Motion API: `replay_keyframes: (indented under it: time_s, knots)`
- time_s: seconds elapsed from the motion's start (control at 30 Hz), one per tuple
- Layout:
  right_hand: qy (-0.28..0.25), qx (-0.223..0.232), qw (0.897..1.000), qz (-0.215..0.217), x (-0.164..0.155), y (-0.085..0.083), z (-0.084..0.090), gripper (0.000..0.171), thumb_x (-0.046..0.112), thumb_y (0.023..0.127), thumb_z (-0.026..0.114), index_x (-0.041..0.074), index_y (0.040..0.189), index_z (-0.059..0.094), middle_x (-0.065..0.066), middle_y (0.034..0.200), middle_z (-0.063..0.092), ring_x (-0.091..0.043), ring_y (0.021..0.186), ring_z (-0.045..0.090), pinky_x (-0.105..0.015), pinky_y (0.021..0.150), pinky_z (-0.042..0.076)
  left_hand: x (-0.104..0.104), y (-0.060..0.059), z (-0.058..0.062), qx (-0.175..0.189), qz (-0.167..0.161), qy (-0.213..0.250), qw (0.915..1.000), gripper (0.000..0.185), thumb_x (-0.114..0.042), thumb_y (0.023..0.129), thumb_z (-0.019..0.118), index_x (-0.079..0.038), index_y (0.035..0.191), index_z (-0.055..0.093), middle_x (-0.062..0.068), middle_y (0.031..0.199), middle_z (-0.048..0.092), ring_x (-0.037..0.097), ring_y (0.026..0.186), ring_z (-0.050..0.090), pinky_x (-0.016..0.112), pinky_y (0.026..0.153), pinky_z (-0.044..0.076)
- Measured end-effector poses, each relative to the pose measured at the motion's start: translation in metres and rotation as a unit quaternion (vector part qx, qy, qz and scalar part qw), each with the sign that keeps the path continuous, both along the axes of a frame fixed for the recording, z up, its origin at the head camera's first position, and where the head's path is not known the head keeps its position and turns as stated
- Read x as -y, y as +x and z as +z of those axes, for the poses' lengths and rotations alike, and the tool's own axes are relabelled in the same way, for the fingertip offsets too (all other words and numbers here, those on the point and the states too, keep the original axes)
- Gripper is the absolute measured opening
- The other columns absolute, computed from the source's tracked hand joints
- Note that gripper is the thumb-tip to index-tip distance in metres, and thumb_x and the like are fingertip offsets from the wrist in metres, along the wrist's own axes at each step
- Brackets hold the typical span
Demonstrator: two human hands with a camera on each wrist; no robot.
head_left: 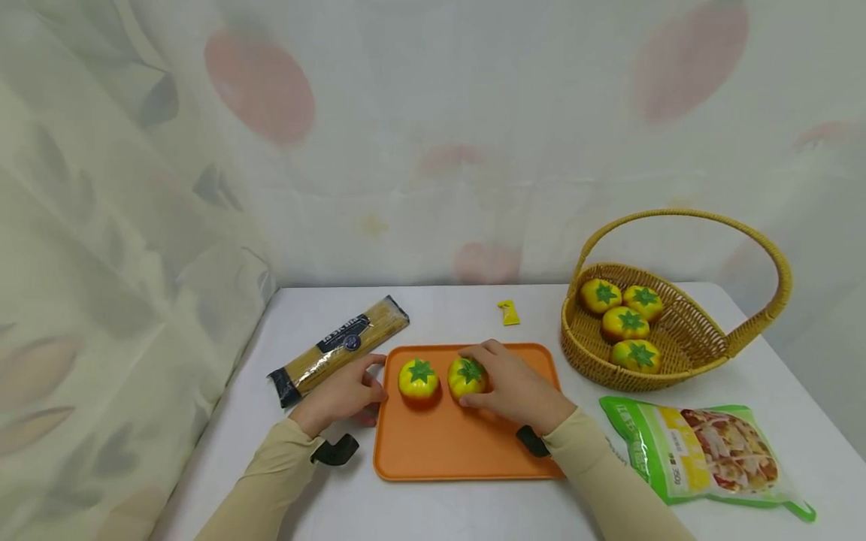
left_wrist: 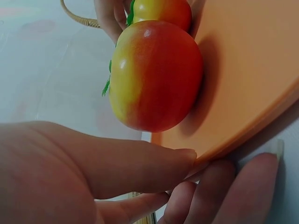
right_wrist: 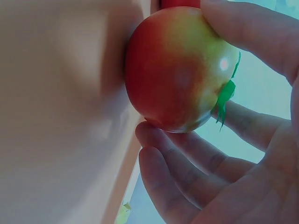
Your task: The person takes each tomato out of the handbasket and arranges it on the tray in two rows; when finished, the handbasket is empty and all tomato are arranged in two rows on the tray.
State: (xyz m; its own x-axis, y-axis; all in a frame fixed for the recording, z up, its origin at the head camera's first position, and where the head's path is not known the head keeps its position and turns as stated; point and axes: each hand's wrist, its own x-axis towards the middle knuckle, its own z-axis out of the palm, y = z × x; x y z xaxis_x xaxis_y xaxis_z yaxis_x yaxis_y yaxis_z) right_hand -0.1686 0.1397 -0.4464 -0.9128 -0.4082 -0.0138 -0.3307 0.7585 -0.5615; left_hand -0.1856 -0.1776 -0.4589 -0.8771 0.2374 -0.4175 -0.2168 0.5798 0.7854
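On the orange tray [head_left: 467,451] sit two yellow-and-red tomatoes with green star-shaped leaf tops. My left hand [head_left: 348,394] holds the tray's left edge; in the left wrist view its thumb [left_wrist: 140,163] lies at the rim and the other fingers curl below it. Just inside that edge is the left tomato [head_left: 419,382], untouched. My right hand [head_left: 510,383] grips the right tomato [head_left: 465,378], thumb on one side and fingers round the other. That tomato [right_wrist: 175,70] sits close over the tray surface in the right wrist view.
Back right stands a wicker basket [head_left: 697,330] with a tall handle, holding several similar tomatoes [head_left: 625,324]. A green food bag [head_left: 710,451] lies in front of it. Behind the left hand is a spaghetti pack [head_left: 341,346]. A small yellow packet [head_left: 509,312] lies behind the tray.
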Motion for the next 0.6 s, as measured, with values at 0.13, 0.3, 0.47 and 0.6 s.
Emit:
replay_keyframes:
  time_s: [0.13,0.3,0.47,0.6]
  knots:
    - [0.002,0.001,1.000,0.001,0.000,0.001,0.003,0.073,0.038,0.090,0.090,0.018,0.152,0.058,-0.004,0.142,0.059,-0.019,0.117,0.064,-0.045,0.106,0.058,0.000,0.000,0.001,-0.001,-0.001,-0.002,1.0000,0.070,-0.011,0.098,0.072,-0.015,0.162,0.045,0.014,0.110,0.067,0.023,0.082,0.073,0.037,0.067,0.067]
    - [0.002,0.003,1.000,0.004,0.000,0.003,0.004,0.076,0.037,0.089,0.090,0.019,0.154,0.057,-0.004,0.144,0.059,-0.020,0.120,0.064,-0.045,0.107,0.058,-0.001,0.000,0.002,0.002,-0.001,-0.004,1.0000,0.070,-0.011,0.098,0.073,-0.015,0.162,0.045,0.014,0.112,0.067,0.023,0.082,0.073,0.037,0.068,0.067]
    - [-0.002,-0.007,1.000,0.011,-0.001,0.003,0.007,0.080,0.036,0.087,0.092,0.017,0.155,0.055,-0.005,0.146,0.059,-0.023,0.124,0.065,-0.048,0.110,0.057,-0.001,-0.001,0.003,0.001,-0.002,-0.003,1.0000,0.071,-0.012,0.098,0.073,-0.015,0.163,0.045,0.015,0.112,0.067,0.023,0.083,0.073,0.038,0.068,0.067]
    - [0.009,-0.012,1.000,0.016,-0.001,0.004,0.012,0.080,0.040,0.088,0.091,0.018,0.157,0.055,-0.006,0.147,0.059,-0.026,0.129,0.065,-0.051,0.112,0.057,0.001,-0.001,0.000,-0.001,0.000,-0.001,1.0000,0.071,-0.011,0.097,0.074,-0.014,0.162,0.045,0.015,0.110,0.067,0.023,0.080,0.073,0.038,0.068,0.067]
